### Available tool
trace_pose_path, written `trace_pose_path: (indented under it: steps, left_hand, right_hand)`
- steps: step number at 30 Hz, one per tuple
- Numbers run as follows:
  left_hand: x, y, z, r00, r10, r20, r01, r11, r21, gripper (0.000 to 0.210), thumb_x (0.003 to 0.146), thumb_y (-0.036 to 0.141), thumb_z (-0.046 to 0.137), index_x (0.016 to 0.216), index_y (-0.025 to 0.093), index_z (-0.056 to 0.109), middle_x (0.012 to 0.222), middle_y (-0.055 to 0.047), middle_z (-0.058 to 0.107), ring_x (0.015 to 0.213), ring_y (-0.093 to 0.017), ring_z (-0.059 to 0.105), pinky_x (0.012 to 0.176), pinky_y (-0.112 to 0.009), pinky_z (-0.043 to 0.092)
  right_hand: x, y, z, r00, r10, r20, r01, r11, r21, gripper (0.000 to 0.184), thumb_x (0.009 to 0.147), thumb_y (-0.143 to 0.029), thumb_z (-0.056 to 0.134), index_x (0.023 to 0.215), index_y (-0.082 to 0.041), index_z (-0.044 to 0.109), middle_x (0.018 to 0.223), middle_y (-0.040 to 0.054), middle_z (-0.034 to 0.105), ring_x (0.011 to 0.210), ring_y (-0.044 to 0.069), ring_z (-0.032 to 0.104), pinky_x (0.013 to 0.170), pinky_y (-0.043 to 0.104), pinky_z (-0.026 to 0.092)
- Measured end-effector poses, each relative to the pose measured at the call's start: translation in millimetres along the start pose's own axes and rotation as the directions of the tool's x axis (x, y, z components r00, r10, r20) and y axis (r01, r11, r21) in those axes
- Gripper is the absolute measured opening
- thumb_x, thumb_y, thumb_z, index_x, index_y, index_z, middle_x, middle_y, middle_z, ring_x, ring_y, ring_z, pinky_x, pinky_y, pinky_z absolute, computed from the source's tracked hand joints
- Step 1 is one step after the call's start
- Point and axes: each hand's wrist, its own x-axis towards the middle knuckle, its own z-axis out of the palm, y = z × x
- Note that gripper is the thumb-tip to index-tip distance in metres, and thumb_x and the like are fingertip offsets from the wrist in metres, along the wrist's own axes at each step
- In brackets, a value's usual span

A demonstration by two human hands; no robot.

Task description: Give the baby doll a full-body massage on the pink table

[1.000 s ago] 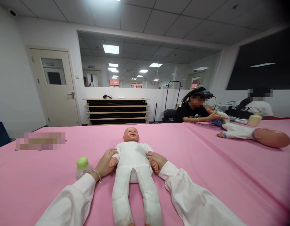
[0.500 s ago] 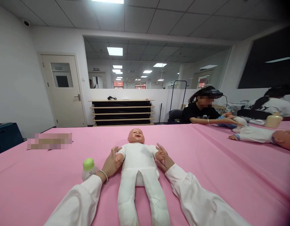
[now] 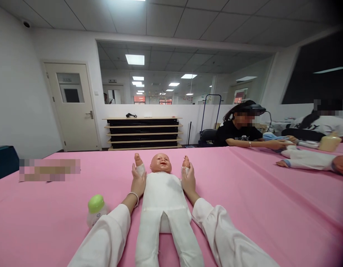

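Observation:
A baby doll (image 3: 164,193) with a soft white body lies on its back on the pink-covered table, head at the far end and legs towards me. Both its arms are raised beside its head. My left hand (image 3: 138,182) is closed around the doll's arm on the left, the small plastic hand poking out above my fingers. On the other side, my right hand (image 3: 189,181) grips the opposite arm in the same way. A bottle with a green cap (image 3: 96,209) stands beside my left forearm, its lower part hidden by my sleeve.
Pink cloth (image 3: 238,193) covers the table. At the right a co-worker (image 3: 240,128) handles another doll (image 3: 310,157), near a yellowish bottle (image 3: 329,141). A blurred-out flat item (image 3: 50,168) lies at the left. Beyond the table are stacked boards (image 3: 143,133).
My hands have lifted the doll's arms from its sides up to beside its head. The bottle appears farther left and lower. The co-worker's hands have shifted over the other doll.

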Motion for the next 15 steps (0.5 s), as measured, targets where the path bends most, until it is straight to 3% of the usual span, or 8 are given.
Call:
trace_pose_path:
  steps: [4,7,10,15]
  left_hand:
    - [-0.2,-10.8,2.2,0.999,0.051,-0.006,-0.051,0.998,-0.024,0.066,0.085,0.034,0.038,0.136,0.017,0.000,0.141,-0.018,0.014,0.124,-0.026,0.034,0.097,-0.040,0.035]
    - [-1.7,-14.5,0.3,0.996,0.065,0.059,-0.067,0.998,0.020,0.058,0.085,0.035,0.036,0.136,0.019,0.013,0.137,-0.016,0.017,0.118,-0.026,0.041,0.094,-0.044,0.038]
    - [-2.2,-15.4,-2.9,0.994,0.034,0.101,-0.042,0.996,0.077,0.054,0.086,0.036,0.034,0.136,0.023,0.019,0.137,-0.014,0.017,0.114,-0.025,0.045,0.092,-0.044,0.040]
    - [-0.9,-15.8,-7.5,0.984,0.135,0.120,-0.152,0.978,0.144,0.049,0.086,0.034,0.035,0.133,0.022,0.029,0.129,-0.012,0.037,0.115,-0.022,0.043,0.094,-0.038,0.037]
  right_hand:
    - [-2.9,6.1,-4.2,0.993,0.018,0.118,-0.010,0.998,-0.068,0.061,0.086,-0.043,0.028,0.139,-0.015,0.016,0.137,0.0145,0.032,0.125,0.026,0.032,0.098,0.043,0.032]
    - [-5.1,2.0,-7.6,0.973,-0.089,0.212,0.109,0.991,-0.083,0.053,0.089,-0.037,0.024,0.139,-0.023,0.016,0.139,0.0063,0.032,0.126,0.022,0.031,0.101,0.041,0.029]
    - [-5.5,-1.5,-8.9,0.959,-0.162,0.234,0.190,0.976,-0.103,0.050,0.089,-0.032,0.022,0.138,-0.027,0.017,0.140,0.0002,0.030,0.123,0.019,0.034,0.101,0.038,0.030]
    - [-5.3,2.8,-7.8,0.961,-0.091,0.260,0.158,0.955,-0.250,0.048,0.088,-0.029,0.024,0.135,-0.023,0.030,0.121,0.0058,0.053,0.103,0.021,0.050,0.090,0.036,0.037]
